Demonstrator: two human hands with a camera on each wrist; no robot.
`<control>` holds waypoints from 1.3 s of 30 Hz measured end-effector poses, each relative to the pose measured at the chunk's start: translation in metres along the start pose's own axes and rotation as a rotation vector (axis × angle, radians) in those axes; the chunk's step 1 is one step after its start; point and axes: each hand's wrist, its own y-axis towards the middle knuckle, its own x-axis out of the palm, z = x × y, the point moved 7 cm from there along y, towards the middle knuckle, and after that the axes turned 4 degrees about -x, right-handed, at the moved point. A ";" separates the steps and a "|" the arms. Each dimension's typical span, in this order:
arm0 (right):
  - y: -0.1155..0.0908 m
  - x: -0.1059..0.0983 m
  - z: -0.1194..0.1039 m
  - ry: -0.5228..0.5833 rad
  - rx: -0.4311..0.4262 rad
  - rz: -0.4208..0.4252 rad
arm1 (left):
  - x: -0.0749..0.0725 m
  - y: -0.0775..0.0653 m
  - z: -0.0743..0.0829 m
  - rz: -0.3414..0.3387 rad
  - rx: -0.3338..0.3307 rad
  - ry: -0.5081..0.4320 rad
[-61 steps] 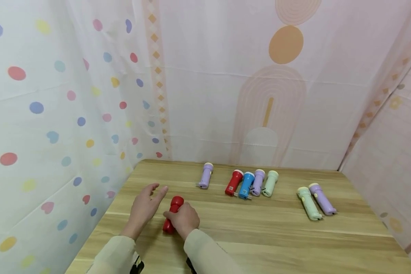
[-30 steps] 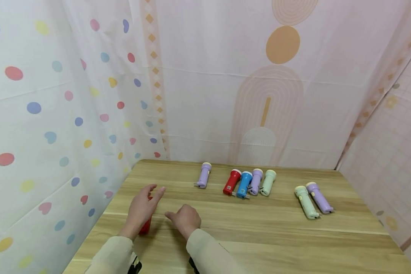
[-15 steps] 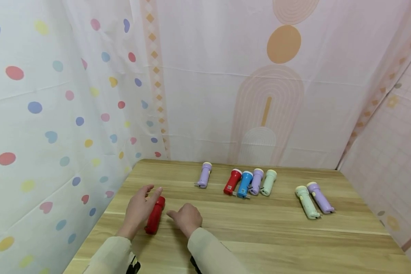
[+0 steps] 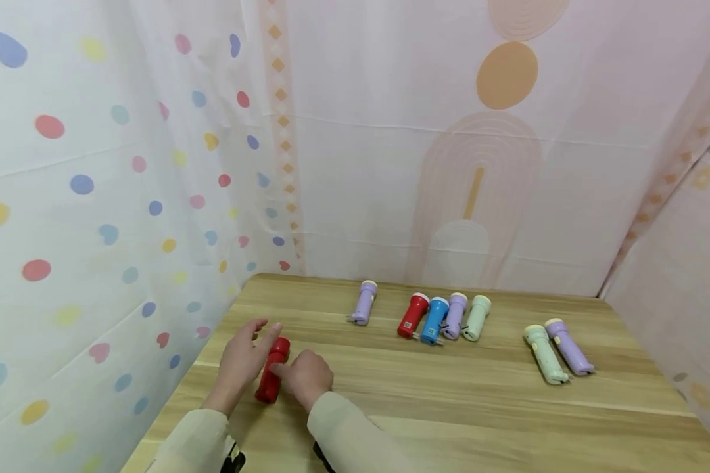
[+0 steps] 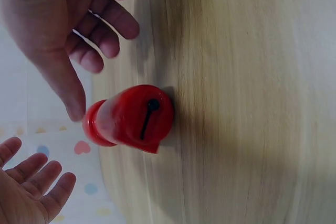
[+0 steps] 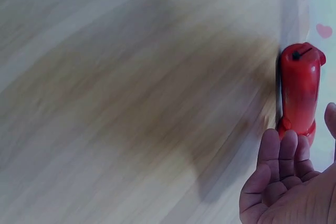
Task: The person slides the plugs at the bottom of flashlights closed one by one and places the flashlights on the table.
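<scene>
Red flashlight (image 4: pixel 269 383) | between left hand (image 4: pixel 239 358) and right hand (image 4: pixel 309 378) — both released, fingers loose | likely a rolling step — next needs a light push

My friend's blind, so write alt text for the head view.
A person's left hand and right hand flank a glossy red flashlight lying on a wood-grain table; seven others, red, blue, purple and pale green, lie to its right.

Red flashlight (image 4: pixel 268 386) partly hidden
</scene>
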 end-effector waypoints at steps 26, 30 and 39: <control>0.009 -0.014 0.013 -0.047 0.056 0.003 | 0.002 0.005 0.003 -0.001 0.023 -0.007; 0.009 -0.014 0.018 -0.057 0.068 -0.007 | 0.006 0.006 0.005 -0.005 0.036 -0.014; 0.008 -0.015 0.025 -0.062 0.115 -0.018 | 0.011 0.008 0.004 -0.014 0.029 -0.009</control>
